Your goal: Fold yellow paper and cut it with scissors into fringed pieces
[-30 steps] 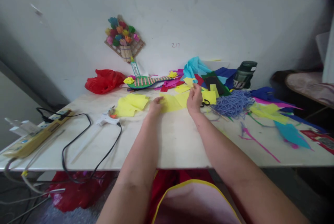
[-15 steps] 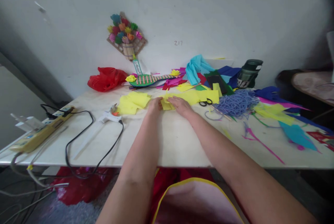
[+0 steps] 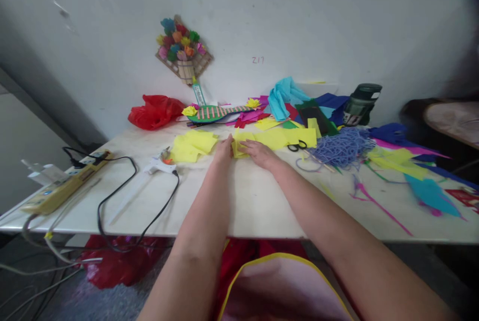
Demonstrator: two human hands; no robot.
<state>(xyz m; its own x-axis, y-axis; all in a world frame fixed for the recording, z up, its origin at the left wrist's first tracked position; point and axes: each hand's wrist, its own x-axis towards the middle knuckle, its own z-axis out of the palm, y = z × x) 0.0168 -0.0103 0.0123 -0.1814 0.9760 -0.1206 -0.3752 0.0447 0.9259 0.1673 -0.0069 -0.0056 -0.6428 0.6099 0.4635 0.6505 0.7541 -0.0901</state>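
Observation:
A small piece of yellow crepe paper (image 3: 237, 149) lies between my hands on the white table. My left hand (image 3: 223, 150) is at its left edge, fingers together and closed on that edge, with the paper slightly raised beside the fingertips. From the right, my right hand (image 3: 262, 154) rests on the paper with its fingers stretched out, fairly flat. A long yellow strip (image 3: 279, 137) runs to the right behind this hand. Left of my left hand is a loose pile of yellow paper pieces (image 3: 190, 146). Black-handled scissors (image 3: 297, 146) lie past my right hand, their blades hidden.
On the left are a white glue gun (image 3: 155, 165) with a black cord and a power strip (image 3: 67, 183). A purple string heap (image 3: 340, 149), coloured paper scraps and a dark bottle (image 3: 361, 105) occupy the right. A green decorated craft piece (image 3: 219, 113) lies at the back.
The yellow paper's left part now stands up a little by my left fingertips. My right fingers have shifted slightly on the paper. The whole view has moved slightly.

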